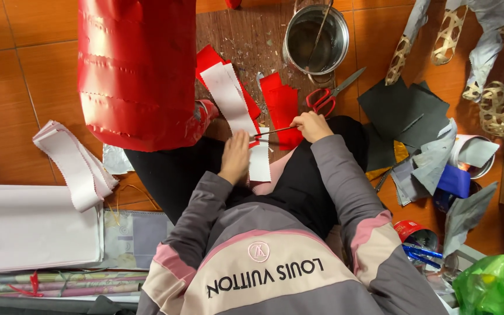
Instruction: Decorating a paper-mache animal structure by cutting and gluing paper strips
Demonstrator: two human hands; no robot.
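My left hand (235, 156) lies flat, fingers together, pressing a white paper strip with zigzag edges (234, 111) against my lap. My right hand (311, 126) grips a thin dark stick (272, 132) whose tip reaches onto the white strip just beside my left fingers. Red paper pieces (281, 105) lie under and beside the strip. Red-handled scissors (326, 96) rest on the floor just beyond my right hand.
A large red paper-covered lantern form (138, 70) stands at upper left. A steel pot (315, 38) sits ahead. Black paper sheets (403, 114), grey paper, woven bamboo frames (500, 108), a white paper stack (30, 227), folded white strips (74, 163) and a green bag (494, 286) surround me.
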